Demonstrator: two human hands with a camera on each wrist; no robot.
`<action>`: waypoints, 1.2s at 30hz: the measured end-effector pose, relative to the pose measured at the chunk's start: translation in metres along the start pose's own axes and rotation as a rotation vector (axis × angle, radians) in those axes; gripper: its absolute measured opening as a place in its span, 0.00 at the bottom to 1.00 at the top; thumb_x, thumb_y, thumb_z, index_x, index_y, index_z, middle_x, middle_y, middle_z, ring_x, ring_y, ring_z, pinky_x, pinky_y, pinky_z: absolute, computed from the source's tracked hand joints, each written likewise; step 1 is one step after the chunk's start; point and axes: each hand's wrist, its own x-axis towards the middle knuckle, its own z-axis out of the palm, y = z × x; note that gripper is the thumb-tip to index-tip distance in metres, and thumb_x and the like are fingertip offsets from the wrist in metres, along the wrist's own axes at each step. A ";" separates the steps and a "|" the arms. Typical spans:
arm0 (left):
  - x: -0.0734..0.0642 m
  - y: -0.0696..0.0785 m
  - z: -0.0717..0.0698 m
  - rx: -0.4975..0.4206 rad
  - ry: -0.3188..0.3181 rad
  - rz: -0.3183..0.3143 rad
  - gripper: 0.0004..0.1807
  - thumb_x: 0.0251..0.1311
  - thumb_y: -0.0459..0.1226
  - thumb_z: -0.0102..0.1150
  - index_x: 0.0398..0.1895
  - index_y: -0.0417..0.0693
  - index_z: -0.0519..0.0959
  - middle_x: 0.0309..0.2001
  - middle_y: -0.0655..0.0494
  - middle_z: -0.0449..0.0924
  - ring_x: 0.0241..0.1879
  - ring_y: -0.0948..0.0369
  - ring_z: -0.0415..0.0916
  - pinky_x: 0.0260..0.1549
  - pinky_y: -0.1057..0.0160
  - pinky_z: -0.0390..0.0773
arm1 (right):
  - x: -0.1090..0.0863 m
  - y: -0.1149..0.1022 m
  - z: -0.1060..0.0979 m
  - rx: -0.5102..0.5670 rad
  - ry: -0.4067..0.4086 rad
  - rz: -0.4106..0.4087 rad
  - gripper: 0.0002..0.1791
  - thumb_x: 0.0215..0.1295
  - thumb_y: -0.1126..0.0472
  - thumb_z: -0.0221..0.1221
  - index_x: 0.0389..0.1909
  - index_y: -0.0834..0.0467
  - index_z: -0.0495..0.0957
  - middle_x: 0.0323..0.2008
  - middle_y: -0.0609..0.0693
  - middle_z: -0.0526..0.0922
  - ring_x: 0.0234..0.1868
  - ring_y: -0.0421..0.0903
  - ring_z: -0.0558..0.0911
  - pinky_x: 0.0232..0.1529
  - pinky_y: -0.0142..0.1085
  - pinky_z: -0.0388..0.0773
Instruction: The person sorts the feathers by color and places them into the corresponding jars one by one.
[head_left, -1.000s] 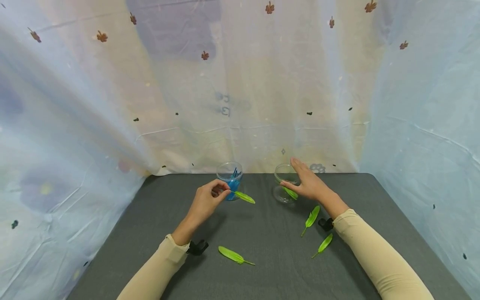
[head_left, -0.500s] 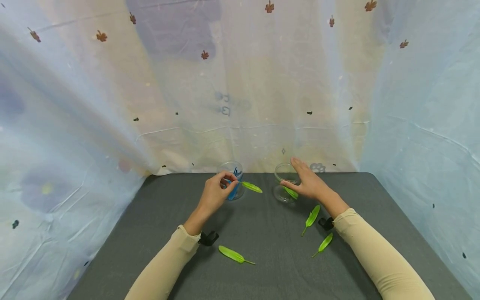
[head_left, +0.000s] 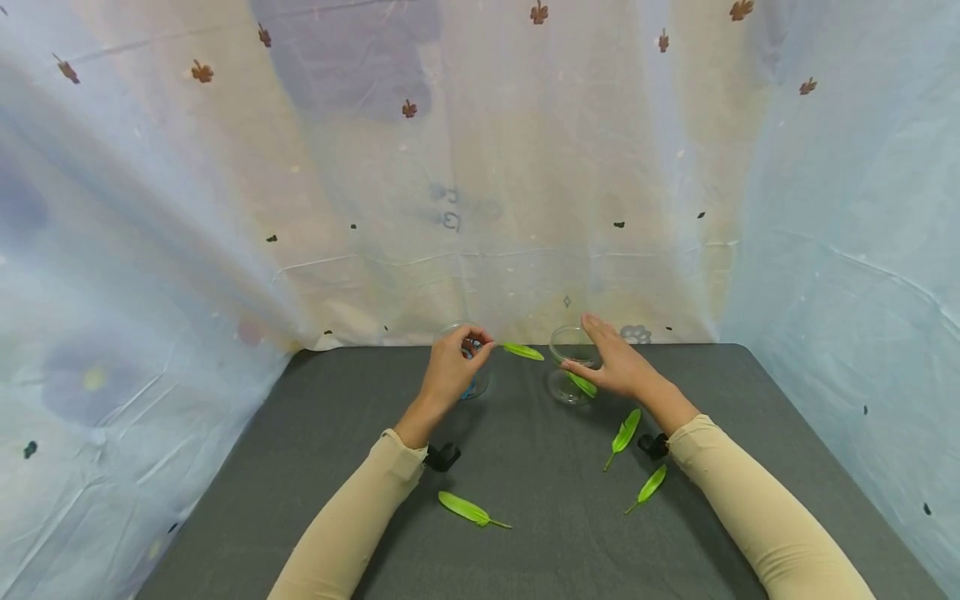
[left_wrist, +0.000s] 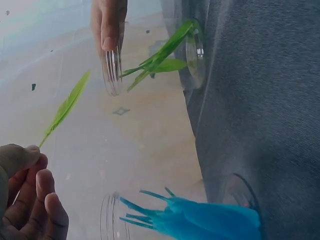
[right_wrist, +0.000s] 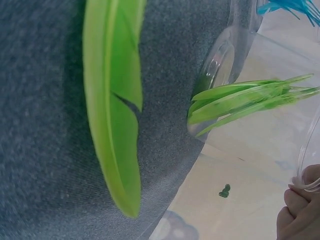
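Observation:
My left hand [head_left: 447,371] pinches a green feather [head_left: 523,352] by its quill between thumb and fingertips; the vane points right. It is raised in front of a clear plastic cup [left_wrist: 106,215] of blue feathers [left_wrist: 200,220], partly hiding that cup in the head view. My right hand [head_left: 618,365] holds the rim of a second clear cup [head_left: 551,346], thumb on the near side and fingers on the far side. Several green feathers [right_wrist: 240,102] stand inside this cup, quills up.
Three green feathers lie loose on the dark grey table [head_left: 315,433]: one front left [head_left: 465,508], and two near the right forearm, an upper feather [head_left: 624,433] and a lower feather [head_left: 647,490]. A patterned curtain [head_left: 510,167] surrounds the table's back and sides.
My left hand has moved right and up toward the second cup, carrying the green feather. The right hand and the feathers on the table have stayed put.

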 end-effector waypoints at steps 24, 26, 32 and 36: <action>0.036 0.008 0.051 0.061 -0.036 -0.046 0.04 0.74 0.39 0.68 0.46 0.50 0.86 0.46 0.54 0.89 0.32 0.61 0.82 0.27 0.64 0.79 | 0.001 0.001 0.002 0.014 0.011 0.004 0.64 0.70 0.24 0.58 0.88 0.59 0.41 0.88 0.59 0.41 0.86 0.67 0.44 0.79 0.71 0.51; 0.036 0.009 0.055 0.060 -0.037 -0.047 0.04 0.74 0.39 0.69 0.46 0.50 0.87 0.46 0.54 0.89 0.32 0.61 0.82 0.27 0.64 0.79 | 0.001 0.001 0.003 0.013 0.014 0.004 0.64 0.70 0.23 0.58 0.88 0.59 0.41 0.88 0.60 0.41 0.86 0.67 0.45 0.79 0.71 0.51; 0.037 0.013 0.066 0.030 -0.055 -0.084 0.05 0.73 0.40 0.69 0.47 0.51 0.87 0.45 0.55 0.89 0.31 0.63 0.82 0.26 0.65 0.80 | 0.001 0.002 0.003 0.003 0.019 -0.001 0.64 0.70 0.23 0.58 0.88 0.60 0.43 0.88 0.60 0.42 0.86 0.67 0.46 0.79 0.71 0.51; 0.038 0.015 0.073 0.039 -0.065 -0.098 0.06 0.74 0.41 0.69 0.47 0.52 0.88 0.45 0.56 0.89 0.31 0.63 0.82 0.26 0.65 0.81 | 0.000 0.000 0.002 0.013 0.021 -0.001 0.64 0.70 0.23 0.59 0.88 0.60 0.43 0.88 0.59 0.43 0.86 0.66 0.46 0.79 0.70 0.52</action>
